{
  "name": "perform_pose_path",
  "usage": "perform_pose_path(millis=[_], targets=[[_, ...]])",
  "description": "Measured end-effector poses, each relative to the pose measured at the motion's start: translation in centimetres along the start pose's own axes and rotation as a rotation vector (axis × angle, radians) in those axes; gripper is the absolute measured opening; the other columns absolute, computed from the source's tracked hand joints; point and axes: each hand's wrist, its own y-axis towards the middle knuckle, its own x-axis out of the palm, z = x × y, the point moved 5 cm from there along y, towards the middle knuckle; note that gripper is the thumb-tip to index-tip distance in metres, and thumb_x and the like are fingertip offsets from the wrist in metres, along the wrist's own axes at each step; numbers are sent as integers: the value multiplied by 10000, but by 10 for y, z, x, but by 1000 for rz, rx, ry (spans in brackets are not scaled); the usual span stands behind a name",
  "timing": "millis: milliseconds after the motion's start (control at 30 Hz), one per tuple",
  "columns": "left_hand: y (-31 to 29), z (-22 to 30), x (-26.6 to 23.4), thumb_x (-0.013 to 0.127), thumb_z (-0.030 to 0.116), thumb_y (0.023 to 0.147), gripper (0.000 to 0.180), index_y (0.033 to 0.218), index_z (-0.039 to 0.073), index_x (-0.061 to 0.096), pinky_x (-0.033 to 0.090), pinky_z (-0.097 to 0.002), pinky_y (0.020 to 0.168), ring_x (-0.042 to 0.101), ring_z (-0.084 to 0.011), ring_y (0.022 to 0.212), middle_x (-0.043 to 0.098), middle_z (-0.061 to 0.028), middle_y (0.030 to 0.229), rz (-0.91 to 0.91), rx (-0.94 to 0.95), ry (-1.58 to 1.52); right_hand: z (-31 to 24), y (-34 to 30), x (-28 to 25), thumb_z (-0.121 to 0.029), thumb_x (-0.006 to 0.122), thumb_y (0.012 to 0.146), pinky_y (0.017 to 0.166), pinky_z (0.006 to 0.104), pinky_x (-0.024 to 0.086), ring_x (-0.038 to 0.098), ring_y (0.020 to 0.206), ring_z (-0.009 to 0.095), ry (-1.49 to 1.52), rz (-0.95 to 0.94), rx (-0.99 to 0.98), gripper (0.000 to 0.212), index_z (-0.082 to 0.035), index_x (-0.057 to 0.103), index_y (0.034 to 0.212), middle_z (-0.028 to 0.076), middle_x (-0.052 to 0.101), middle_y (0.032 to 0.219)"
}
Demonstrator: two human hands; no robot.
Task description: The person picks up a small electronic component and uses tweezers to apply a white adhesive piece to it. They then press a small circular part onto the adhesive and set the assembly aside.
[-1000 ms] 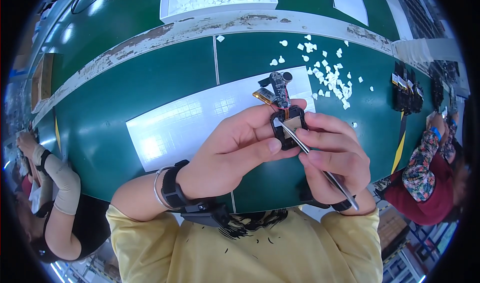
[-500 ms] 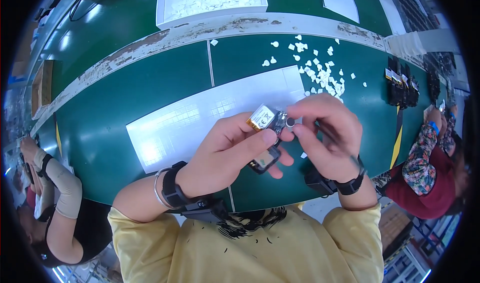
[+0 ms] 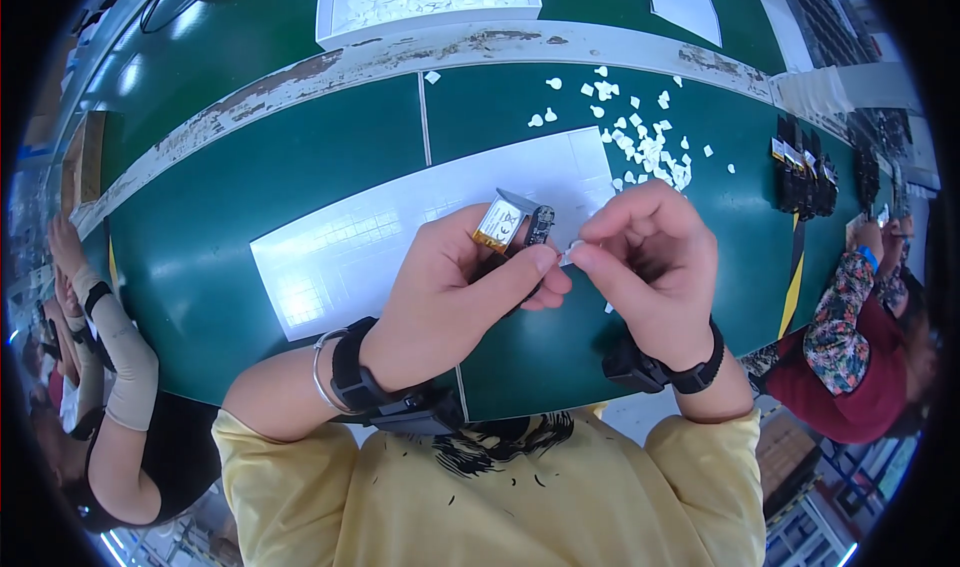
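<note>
My left hand (image 3: pixel 450 297) is closed around a small black electronic device; its dark circuit board (image 3: pixel 540 225) shows above the thumb. A flat silver battery (image 3: pixel 499 224) with a white label and a gold-coloured edge stands up beside the board, over my index finger. The lower part of the device is hidden by my thumb and fingers. Just to the right, my right hand (image 3: pixel 660 277) pinches a small round whitish piece (image 3: pixel 572 251) between thumb and forefinger. I cannot tell whether this piece is joined to the device.
A white sheet (image 3: pixel 330 267) lies under my hands on the green table. Small white tabs (image 3: pixel 650 157) are scattered beyond it, and a box (image 3: pixel 430 27) holds many more. Black parts (image 3: pixel 803 172) are bundled at the right. Co-workers (image 3: pixel 130 367) sit on both sides.
The device has turned in my left hand, so its lower black casing is now hidden. My right fingertips have moved slightly left and down, closing on the small round piece.
</note>
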Motion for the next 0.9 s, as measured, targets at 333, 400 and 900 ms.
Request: perform_pose_path(millis=[333, 400, 900], targets=[[-1, 0, -1, 555, 73, 867, 164, 989, -35, 561, 492, -208, 662, 597, -82, 727, 627, -64, 877, -18, 76, 131, -15, 5, 6, 59, 617, 698, 446, 161, 325, 461, 523, 42, -309, 36, -259, 103, -12, 609, 772, 36, 616, 770], [-2, 0, 1, 558, 82, 867, 160, 980, -30, 564, 486, -205, 645, 593, -79, 713, 628, -63, 864, -2, 101, 142, -16, 6, 5, 60, 605, 698, 444, 158, 314, 451, 521, 39, -404, 17, -296, 95, -15, 602, 756, 26, 604, 744], [-2, 0, -1, 521, 141, 891, 221, 1062, 2, 535, 487, -234, 647, 601, -117, 704, 619, -79, 902, -94, -85, -58, -8, 1, 8, 85, 604, 730, 578, 194, 421, 540, 714, 81, 110, -86, -119, 196, 12, 636, 909, 54, 547, 866]])
